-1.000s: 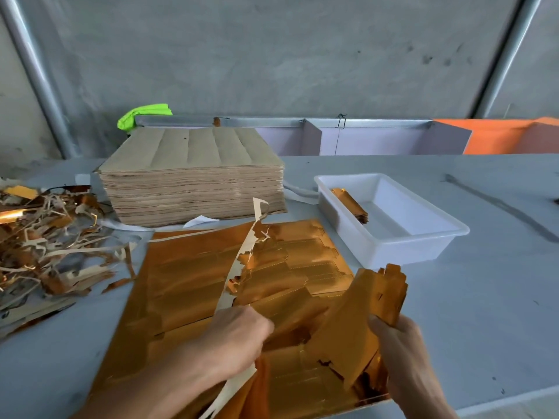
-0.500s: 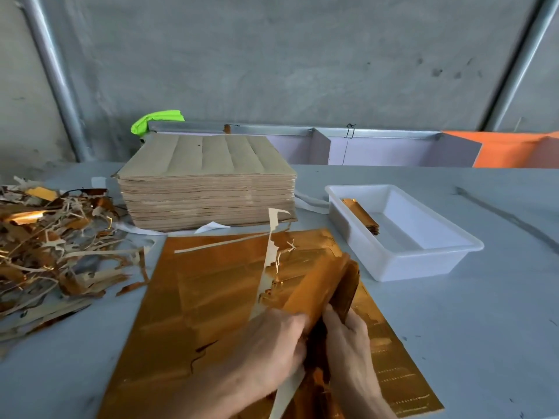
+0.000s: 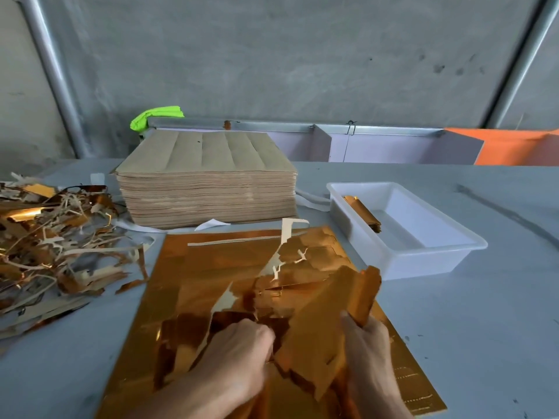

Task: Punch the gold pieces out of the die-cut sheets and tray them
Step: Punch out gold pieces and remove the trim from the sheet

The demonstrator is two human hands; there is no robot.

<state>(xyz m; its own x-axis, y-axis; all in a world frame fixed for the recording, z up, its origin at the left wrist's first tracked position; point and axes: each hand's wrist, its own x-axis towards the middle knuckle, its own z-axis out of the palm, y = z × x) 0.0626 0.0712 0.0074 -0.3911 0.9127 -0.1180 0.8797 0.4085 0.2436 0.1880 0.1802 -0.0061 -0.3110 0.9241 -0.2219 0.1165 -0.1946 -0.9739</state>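
- The wrists and forearms of both hands were cut off by the lower edge of the view, and the near corners of the large shiny gold die-cut sheet [image 3: 211,273] lying on the pale grey table [image 3: 453,328] were lost there too
- The fingertips of the left hand [image 3: 239,355] were hidden under its own knuckles; the fingers were seen curled down onto the torn gold layer at the sheet's middle, but whether a scrap was pinched could not be told
- The right hand [image 3: 370,355] was seen closed round a folded bundle of punched gold pieces [image 3: 329,325], thumb on top, the bundle raised above the sheet's right half and tilted toward the tray
- One white rectangular plastic tray [image 3: 423,252] was noted just beyond the sheet's right corner, with one small stack of gold pieces [image 3: 364,213] leaning at its left wall; their number could not be counted
- One tall stack of brown card sheets [image 3: 205,189] was seen behind the gold sheet, backs up
- One heap of gold and cream offcut strips [image 3: 51,246] was spread at the left, cut off by the frame edge
- One bright green object [image 3: 157,114] was partly hidden behind the brown stack and could not be identified
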